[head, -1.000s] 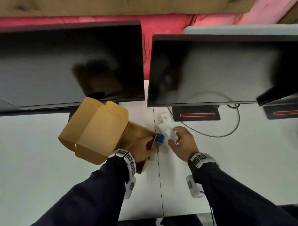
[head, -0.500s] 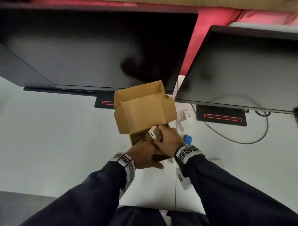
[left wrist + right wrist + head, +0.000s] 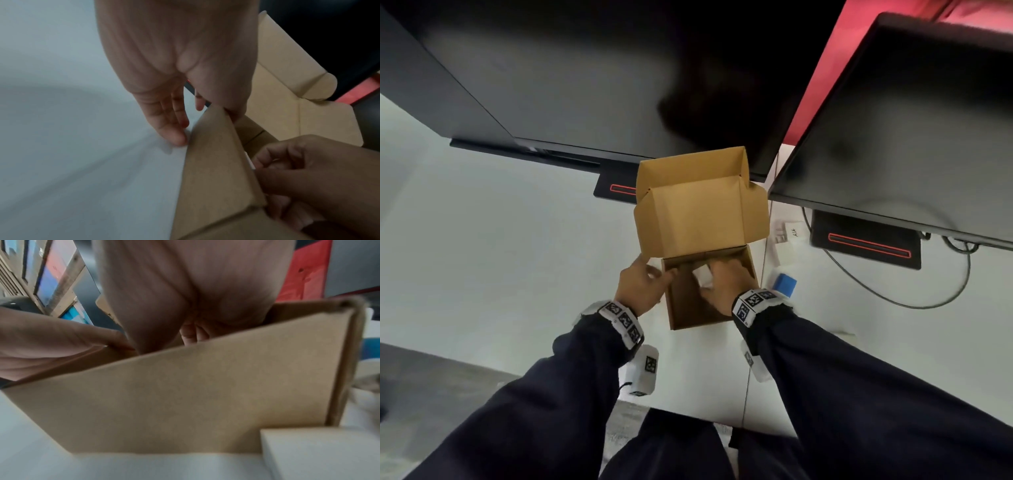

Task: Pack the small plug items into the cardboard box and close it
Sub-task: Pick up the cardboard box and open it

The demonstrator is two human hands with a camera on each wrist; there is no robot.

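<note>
The cardboard box (image 3: 702, 323) stands open on the white table, its lid (image 3: 698, 212) raised at the back. My left hand (image 3: 645, 286) pinches the box's left wall (image 3: 216, 170), thumb inside and fingers (image 3: 179, 134) outside. My right hand (image 3: 726, 284) reaches down into the box and grips a small white plug (image 3: 702, 275). In the left wrist view only a sliver of this white plug (image 3: 249, 162) shows between the right hand's fingers (image 3: 287, 155). A blue plug item (image 3: 786, 286) lies on the table just right of the box. The box's front wall (image 3: 205, 394) hides the right hand's fingertips.
Two dark monitors (image 3: 602, 78) hang over the back of the table, with their stands (image 3: 866, 238) and a grey cable (image 3: 928, 294) at the right. White packets (image 3: 789, 232) lie behind the blue item. A white block (image 3: 318, 451) sits near the box's front right corner.
The box went from tilted to upright in front of me. My right hand carried the white plug from the table right of the box down into it. My left hand shifted to the left wall.
</note>
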